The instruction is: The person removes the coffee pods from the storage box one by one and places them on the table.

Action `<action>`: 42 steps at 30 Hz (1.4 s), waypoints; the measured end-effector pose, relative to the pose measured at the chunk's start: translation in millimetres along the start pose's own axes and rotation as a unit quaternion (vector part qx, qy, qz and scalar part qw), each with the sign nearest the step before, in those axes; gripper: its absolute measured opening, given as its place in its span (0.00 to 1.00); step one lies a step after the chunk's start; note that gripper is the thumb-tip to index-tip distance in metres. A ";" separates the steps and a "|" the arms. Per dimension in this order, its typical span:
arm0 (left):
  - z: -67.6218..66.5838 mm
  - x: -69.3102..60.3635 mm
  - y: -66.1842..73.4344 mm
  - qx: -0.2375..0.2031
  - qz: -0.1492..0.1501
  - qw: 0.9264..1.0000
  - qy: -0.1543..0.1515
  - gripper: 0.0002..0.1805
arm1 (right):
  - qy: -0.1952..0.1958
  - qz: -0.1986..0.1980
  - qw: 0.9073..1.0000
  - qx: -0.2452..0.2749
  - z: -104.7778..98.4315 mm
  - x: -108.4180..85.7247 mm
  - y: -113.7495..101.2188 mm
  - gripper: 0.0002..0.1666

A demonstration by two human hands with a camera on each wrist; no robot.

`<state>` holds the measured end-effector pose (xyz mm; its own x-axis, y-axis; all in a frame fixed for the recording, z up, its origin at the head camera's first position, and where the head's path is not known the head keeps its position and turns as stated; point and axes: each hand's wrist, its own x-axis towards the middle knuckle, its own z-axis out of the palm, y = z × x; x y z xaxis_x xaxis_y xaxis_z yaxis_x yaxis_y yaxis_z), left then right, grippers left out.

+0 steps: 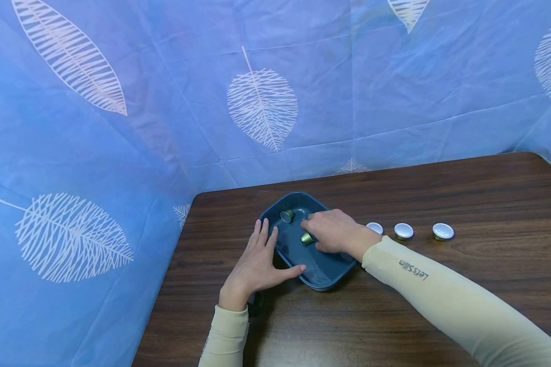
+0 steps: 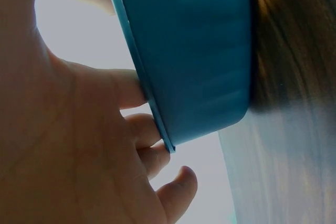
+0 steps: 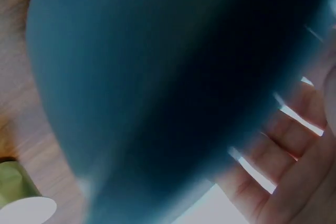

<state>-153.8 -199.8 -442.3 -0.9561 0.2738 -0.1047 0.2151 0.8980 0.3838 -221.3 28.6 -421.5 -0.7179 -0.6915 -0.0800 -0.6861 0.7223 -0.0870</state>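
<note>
A dark blue oblong basin (image 1: 321, 270) stands on the table, with a small green capsule (image 1: 286, 216) lying on its side near the far left end. My left hand (image 1: 257, 260) rests against the basin's left rim, fingers mostly straight and thumb spread toward the near end. The left wrist view shows fingers touching the rim. My right hand (image 1: 332, 230) reaches down inside the basin beside another green capsule (image 1: 307, 238). That capsule is partly covered by the hand, and whether the fingers pinch it is hidden. In the right wrist view, the basin wall (image 3: 105, 77) blocks the fingertips.
Right of the basin, capsules with white lids stand in a row: one partly behind my right wrist (image 1: 375, 227), a middle capsule (image 1: 403, 231) and a far right capsule (image 1: 443, 232). Behind the wooden table (image 1: 486, 204) hangs a blue leaf-patterned cloth (image 1: 312, 102).
</note>
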 end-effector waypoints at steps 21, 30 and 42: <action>-1.0 -0.2 -0.3 -0.015 -0.001 1.000 -0.007 0.64 | -0.026 -0.008 0.998 0.056 11.0 1.1 -2.2 0.19; 0.0 0.2 -0.6 -0.014 -0.002 1.000 -0.006 0.64 | -0.022 -0.016 0.999 0.045 12.7 0.5 -2.2 0.17; 0.7 1.0 -1.7 -0.016 0.002 1.000 -0.003 0.64 | -0.034 -0.024 0.998 0.048 11.4 1.1 -0.3 0.19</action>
<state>-154.9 -200.8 -443.7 -0.9544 0.2783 -0.1080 0.2114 0.8855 0.4138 -220.5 27.5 -432.9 -0.6734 -0.7260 -0.1397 -0.7021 0.6872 -0.1866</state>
